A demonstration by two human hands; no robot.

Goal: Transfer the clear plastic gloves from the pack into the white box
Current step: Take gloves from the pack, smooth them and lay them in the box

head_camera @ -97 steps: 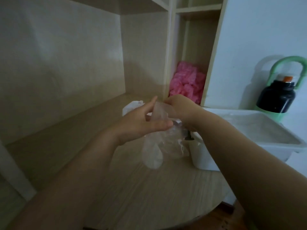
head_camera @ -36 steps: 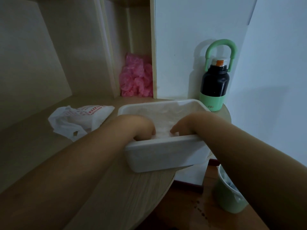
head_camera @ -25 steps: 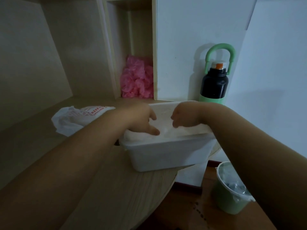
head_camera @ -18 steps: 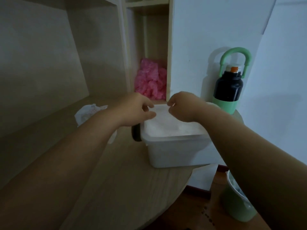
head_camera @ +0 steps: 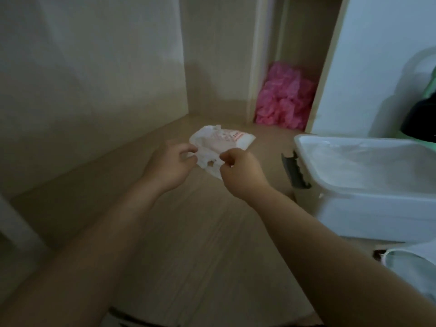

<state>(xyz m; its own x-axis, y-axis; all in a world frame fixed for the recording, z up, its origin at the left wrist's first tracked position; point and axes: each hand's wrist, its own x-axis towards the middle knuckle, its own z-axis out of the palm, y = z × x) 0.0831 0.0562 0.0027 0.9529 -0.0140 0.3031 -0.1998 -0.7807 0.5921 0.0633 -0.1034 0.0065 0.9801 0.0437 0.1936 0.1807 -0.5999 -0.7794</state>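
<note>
The glove pack (head_camera: 221, 143), a crumpled white plastic bag with red print, lies on the wooden desk (head_camera: 188, 232) in the middle of the view. My left hand (head_camera: 172, 165) pinches its near left edge. My right hand (head_camera: 240, 171) pinches its near right edge, fingers curled. The white box (head_camera: 368, 201) stands at the right with clear plastic gloves lying inside; a dark latch hangs on its left end.
A heap of pink plastic (head_camera: 286, 97) fills a narrow shelf compartment behind the pack. A dark bottle with green parts (head_camera: 424, 119) shows at the right edge behind the box. A bin rim (head_camera: 410, 265) sits low at the right.
Both hands left the white box and moved left to the glove pack, taking hold of its near edge. The view swung left with them.
</note>
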